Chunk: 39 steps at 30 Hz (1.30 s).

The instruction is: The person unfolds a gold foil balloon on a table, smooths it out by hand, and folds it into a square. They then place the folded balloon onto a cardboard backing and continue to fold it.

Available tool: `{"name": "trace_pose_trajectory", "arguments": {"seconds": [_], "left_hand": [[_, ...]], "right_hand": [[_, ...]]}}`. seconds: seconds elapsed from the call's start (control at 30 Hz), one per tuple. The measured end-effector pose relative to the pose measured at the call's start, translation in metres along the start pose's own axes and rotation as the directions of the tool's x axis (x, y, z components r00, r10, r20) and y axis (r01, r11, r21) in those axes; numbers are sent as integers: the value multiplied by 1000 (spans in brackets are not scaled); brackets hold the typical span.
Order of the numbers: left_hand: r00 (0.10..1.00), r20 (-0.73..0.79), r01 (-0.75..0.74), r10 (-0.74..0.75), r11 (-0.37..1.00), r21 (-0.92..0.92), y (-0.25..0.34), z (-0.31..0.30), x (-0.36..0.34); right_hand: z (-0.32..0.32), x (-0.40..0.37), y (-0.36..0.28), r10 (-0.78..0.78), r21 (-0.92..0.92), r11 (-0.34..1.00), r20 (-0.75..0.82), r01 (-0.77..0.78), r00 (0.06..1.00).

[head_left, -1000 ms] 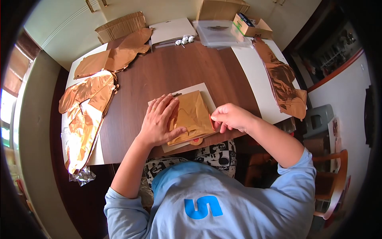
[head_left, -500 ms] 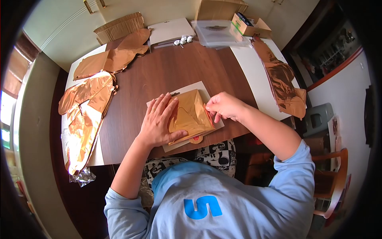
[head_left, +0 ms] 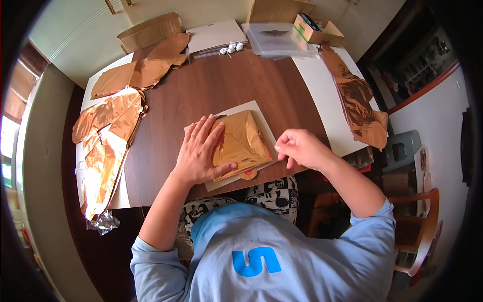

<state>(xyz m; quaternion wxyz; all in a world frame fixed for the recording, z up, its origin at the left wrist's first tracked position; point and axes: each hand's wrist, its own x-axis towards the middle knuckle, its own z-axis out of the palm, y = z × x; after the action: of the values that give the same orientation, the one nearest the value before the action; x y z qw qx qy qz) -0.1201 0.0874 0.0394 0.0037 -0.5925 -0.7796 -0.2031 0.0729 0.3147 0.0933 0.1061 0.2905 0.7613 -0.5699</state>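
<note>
left hand (head_left: 197,153): fingers wide across folded gold foil (head_left: 242,140) | right hand (head_left: 301,149): fingers narrow, beside it

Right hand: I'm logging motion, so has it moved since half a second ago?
Yes. Judged against the table, the right hand has moved rightward, away from the gold foil.
</note>
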Motion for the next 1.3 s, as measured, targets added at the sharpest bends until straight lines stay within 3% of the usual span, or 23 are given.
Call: {"name": "trace_pose_trajectory", "arguments": {"seconds": [0.07,0.1,0.43,0.83,1.3], "left_hand": [[1000,-3,0,0,1000,-4,0,0,0],[1000,-4,0,0,1000,-6,0,0,0],[1000,3,22,-22,1000,-5,2,-1,0],[1000,10,24,-24,1000,-8,-1,1,-2],[996,17,88,-88,996,20,12,-8,4]], "right_hand": [[0,-8,2,117,153,979,123,-136,985],[1,-7,7,105,170,976,178,-136,978],[9,7,9,106,413,890,227,-195,968],[11,36,5,-75,213,976,122,48,990],[10,52,-15,-34,129,991,81,24,996]]}}
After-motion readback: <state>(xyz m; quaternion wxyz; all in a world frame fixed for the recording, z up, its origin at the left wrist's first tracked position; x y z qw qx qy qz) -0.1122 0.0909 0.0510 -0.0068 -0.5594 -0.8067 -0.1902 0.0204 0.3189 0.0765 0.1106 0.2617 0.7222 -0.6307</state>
